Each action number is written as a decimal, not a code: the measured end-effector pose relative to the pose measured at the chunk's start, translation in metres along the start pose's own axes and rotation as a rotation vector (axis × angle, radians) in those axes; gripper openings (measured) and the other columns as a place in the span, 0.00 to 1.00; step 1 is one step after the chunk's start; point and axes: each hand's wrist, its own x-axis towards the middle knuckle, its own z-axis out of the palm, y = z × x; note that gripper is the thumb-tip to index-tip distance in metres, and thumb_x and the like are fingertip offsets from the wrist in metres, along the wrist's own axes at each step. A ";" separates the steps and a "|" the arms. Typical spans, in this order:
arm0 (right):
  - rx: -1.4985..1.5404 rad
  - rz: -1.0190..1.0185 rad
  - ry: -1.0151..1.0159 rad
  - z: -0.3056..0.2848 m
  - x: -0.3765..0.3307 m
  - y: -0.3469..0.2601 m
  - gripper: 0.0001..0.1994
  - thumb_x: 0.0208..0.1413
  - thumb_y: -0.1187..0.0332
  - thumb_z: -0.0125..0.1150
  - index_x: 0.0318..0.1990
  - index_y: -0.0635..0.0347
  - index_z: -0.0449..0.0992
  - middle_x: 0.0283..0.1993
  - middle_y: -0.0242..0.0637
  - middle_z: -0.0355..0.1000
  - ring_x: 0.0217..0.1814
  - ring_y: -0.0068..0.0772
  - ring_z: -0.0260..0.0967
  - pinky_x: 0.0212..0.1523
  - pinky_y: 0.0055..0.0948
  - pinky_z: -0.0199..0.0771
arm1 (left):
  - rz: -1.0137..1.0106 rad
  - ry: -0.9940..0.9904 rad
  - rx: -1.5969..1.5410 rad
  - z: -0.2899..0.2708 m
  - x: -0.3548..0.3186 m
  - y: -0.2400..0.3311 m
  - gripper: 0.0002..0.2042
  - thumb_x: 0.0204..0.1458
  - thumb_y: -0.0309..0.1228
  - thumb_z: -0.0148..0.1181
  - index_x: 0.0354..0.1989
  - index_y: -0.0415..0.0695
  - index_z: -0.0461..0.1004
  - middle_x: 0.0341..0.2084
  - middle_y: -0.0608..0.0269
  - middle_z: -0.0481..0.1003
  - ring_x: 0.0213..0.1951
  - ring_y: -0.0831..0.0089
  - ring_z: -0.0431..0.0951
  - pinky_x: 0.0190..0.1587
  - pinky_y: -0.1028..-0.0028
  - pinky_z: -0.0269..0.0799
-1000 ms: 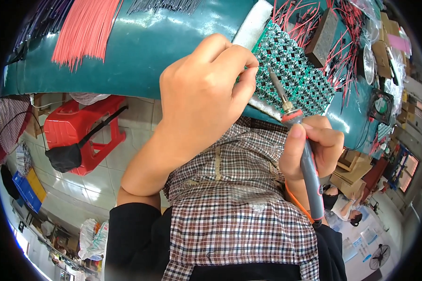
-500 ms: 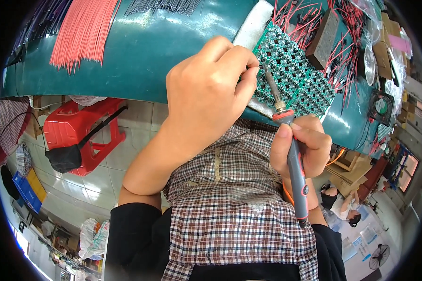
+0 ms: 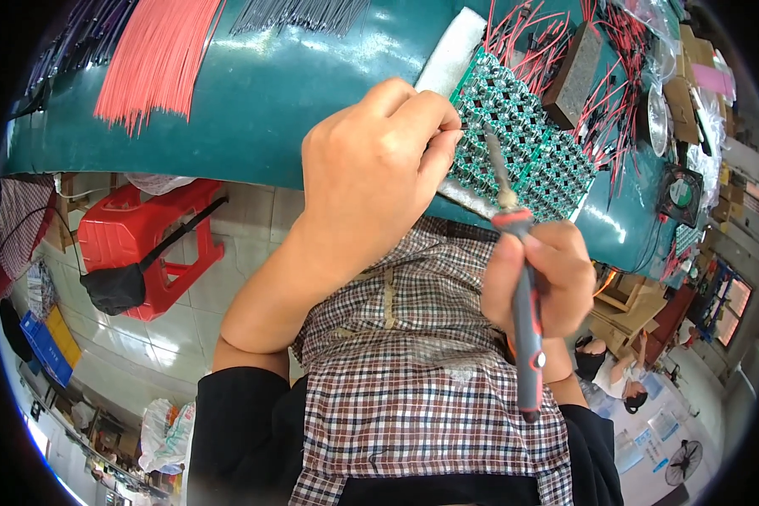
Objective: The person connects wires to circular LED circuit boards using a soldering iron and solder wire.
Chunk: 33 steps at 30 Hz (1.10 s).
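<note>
Right hand (image 3: 538, 274) grips soldering iron (image 3: 519, 278) firmly; left hand (image 3: 371, 177) pinches thin wire (image 3: 447, 128) at green circuit panel (image 3: 523, 143)

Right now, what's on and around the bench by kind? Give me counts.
Soldering iron: 1
Panel of green circuit boards: 1
Bundle of loose red wires: 1
Red plastic stool: 1
Small cooling fan: 1
Total: 5

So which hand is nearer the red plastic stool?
Left. The left hand sits over the table edge, up and right of the red plastic stool; the right hand, gripping the soldering iron, is farther right.
</note>
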 end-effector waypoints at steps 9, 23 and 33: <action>0.152 0.088 0.095 -0.013 0.016 0.016 0.13 0.51 0.78 0.64 0.36 0.63 0.63 0.23 0.37 0.66 0.19 0.26 0.62 0.20 0.26 0.61 | -0.014 0.005 0.011 -0.015 0.015 0.006 0.05 0.44 0.23 0.67 0.28 0.45 0.77 0.23 0.66 0.73 0.18 0.73 0.71 0.21 0.73 0.65; 0.366 0.355 0.360 -0.009 -0.015 0.034 0.09 0.58 0.66 0.62 0.33 0.64 0.75 0.23 0.37 0.67 0.24 0.29 0.63 0.26 0.28 0.62 | -0.231 -0.230 -0.257 -0.025 -0.048 0.033 0.06 0.52 0.30 0.67 0.31 0.42 0.77 0.26 0.65 0.74 0.23 0.78 0.75 0.26 0.75 0.71; 0.665 0.330 0.276 -0.008 -0.043 0.065 0.07 0.61 0.72 0.60 0.44 0.63 0.74 0.35 0.38 0.71 0.30 0.26 0.69 0.31 0.22 0.72 | -0.490 -0.498 -0.797 0.019 -0.079 0.063 0.11 0.61 0.37 0.61 0.37 0.42 0.74 0.24 0.74 0.73 0.22 0.89 0.68 0.23 0.83 0.64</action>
